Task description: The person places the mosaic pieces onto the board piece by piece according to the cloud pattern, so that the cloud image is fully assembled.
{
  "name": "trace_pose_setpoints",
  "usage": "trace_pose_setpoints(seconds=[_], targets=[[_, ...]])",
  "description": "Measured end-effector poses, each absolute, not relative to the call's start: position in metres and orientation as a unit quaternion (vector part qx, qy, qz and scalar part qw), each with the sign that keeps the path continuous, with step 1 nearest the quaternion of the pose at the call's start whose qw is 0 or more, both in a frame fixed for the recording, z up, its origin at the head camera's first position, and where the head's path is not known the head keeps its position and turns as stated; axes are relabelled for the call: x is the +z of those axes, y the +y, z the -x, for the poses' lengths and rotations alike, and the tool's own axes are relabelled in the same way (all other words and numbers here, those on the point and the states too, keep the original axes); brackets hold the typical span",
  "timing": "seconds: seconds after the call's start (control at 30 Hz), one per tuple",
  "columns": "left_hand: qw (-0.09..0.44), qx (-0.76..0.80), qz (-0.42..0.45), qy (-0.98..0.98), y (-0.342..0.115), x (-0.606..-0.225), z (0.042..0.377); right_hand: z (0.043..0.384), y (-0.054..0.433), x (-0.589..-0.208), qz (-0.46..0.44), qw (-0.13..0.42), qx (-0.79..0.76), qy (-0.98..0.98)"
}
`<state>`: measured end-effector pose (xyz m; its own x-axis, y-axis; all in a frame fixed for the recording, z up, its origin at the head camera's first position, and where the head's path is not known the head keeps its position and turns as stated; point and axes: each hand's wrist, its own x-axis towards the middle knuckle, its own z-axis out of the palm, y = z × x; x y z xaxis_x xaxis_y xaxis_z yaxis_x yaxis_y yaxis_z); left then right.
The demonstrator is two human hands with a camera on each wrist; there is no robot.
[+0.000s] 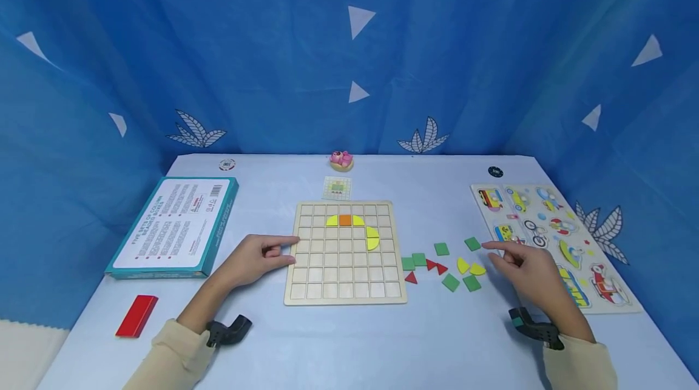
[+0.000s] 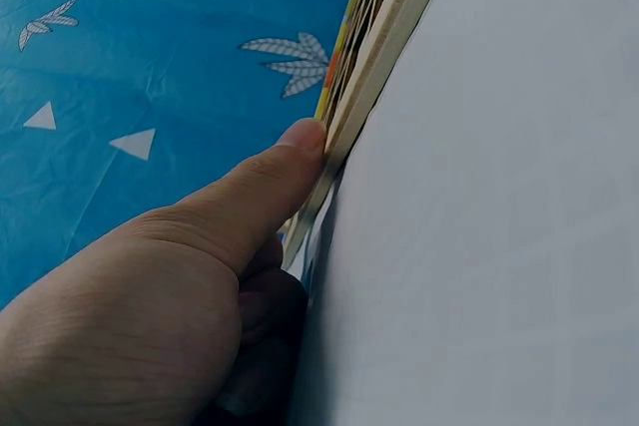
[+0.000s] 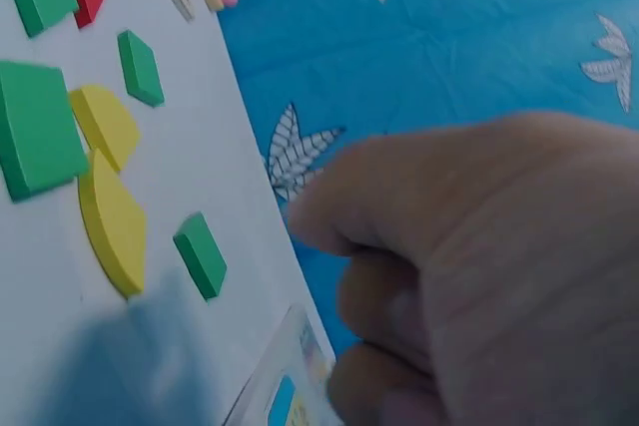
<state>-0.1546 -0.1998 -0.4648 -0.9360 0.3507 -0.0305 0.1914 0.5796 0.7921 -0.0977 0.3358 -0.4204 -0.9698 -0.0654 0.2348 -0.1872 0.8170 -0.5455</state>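
Note:
My left hand point(image 1: 253, 261) rests at the left edge of a wooden grid board point(image 1: 330, 275), index finger and thumb reaching straight to its rim. In the left wrist view the thumb point(image 2: 265, 182) lies against the board's side. On the grid sit an orange square point(image 1: 345, 220) between two yellow quarter-circles and another yellow pair point(image 1: 372, 238) to the right. My right hand point(image 1: 526, 272) hovers over the table's right part, holding nothing, its index fingertip close beside a green square point(image 1: 472, 244). Several green squares, red triangles point(image 1: 411, 278) and yellow quarter-circles point(image 1: 477, 269) lie between it and the board.
A small pattern card point(image 1: 337, 188) and a pink figurine point(image 1: 341, 161) stand behind the board. At left are a teal-edged box point(image 1: 172, 226) and a red block point(image 1: 137, 316). A vehicle puzzle board point(image 1: 557, 244) lies at right, partly under the right forearm in the head view.

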Motion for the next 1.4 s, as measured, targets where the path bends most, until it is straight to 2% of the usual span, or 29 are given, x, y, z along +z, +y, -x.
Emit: trace_pose_setpoints(seconds=[0.1, 0.63, 1.4], targets=[[0.091, 0.431, -0.155, 0.885, -0.200, -0.465, 0.155, 0.096, 0.339, -0.422, -0.066, 0.067, 0.302, -0.949], [0.086, 0.429, -0.159, 0.885, -0.200, -0.464, 0.155, 0.099, 0.332, -0.430, -0.045, -0.003, 0.231, -0.972], [0.088, 0.427, -0.154, 0.886, -0.200, -0.465, 0.155, 0.099, 0.330, -0.432, -0.047, 0.022, 0.205, -0.977]])
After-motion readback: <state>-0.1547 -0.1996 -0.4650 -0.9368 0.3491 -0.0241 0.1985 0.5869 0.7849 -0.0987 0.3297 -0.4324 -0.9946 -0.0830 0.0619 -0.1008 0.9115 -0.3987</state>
